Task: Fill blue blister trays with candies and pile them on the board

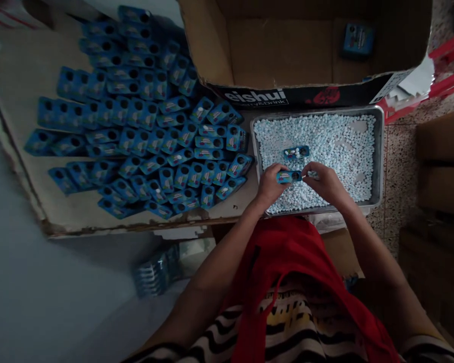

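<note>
My left hand [271, 187] is closed around a small blue candy box [287, 177] with printed lettering and a dark round spot near its right end. At that end, the fingers of my right hand [324, 182] are pinched together; what they hold, if anything, is too small to make out. Both hands are above a metal tray [379, 156] filled with small white and pale blue candies [336, 146]. A second blue box [295, 152] lies on the candies just beyond my hands, with a few white pieces on top.
Many similar blue boxes [151, 138] crowd the table [15, 101] left of the tray. Behind the tray stands an open cardboard box [280, 50] with one blue packet [357, 40] inside. A red plastic stool or crate [450, 65] and more cartons [442, 136] are at right.
</note>
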Motion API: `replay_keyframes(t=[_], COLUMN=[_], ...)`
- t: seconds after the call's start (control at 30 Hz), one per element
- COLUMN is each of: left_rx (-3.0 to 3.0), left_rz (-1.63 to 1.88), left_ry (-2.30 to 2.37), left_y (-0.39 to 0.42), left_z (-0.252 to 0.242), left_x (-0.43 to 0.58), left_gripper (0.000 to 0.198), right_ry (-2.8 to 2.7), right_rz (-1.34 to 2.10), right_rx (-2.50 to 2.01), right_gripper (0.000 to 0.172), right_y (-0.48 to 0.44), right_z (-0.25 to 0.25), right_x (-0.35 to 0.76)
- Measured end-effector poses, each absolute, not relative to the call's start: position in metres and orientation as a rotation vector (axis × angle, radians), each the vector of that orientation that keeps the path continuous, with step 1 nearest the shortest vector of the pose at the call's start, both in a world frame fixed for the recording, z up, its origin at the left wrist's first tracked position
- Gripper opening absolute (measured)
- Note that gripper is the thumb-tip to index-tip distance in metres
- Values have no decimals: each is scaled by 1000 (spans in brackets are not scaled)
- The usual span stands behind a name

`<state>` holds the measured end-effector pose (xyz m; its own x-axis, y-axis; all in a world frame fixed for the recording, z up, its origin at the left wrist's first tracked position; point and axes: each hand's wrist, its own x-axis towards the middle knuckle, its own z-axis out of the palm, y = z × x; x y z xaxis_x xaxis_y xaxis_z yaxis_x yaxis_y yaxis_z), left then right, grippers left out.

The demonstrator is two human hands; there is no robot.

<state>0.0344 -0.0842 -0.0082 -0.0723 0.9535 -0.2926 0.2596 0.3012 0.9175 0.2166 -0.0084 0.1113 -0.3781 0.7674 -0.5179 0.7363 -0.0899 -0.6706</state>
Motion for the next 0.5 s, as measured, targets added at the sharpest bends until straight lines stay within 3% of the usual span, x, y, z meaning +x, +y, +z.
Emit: replay_keyframes(t=[0.23,0.37,0.5], left_rx=[1226,1247,1388], left_rz=[849,835,806], left_ry=[1548,1576,1628], left_y=[-78,-78,-81], left_z=[-7,-4,6], left_x=[42,45,45], left_gripper=[43,40,35], right_ry=[-2859,-2750,-2342], right_rz=[1122,1108,1235], right_rx=[-1724,-1733,-1772], right_gripper=[47,47,32], right_y=[-3,-7,-12], right_z=[124,123,111], right_x=[184,183,201])
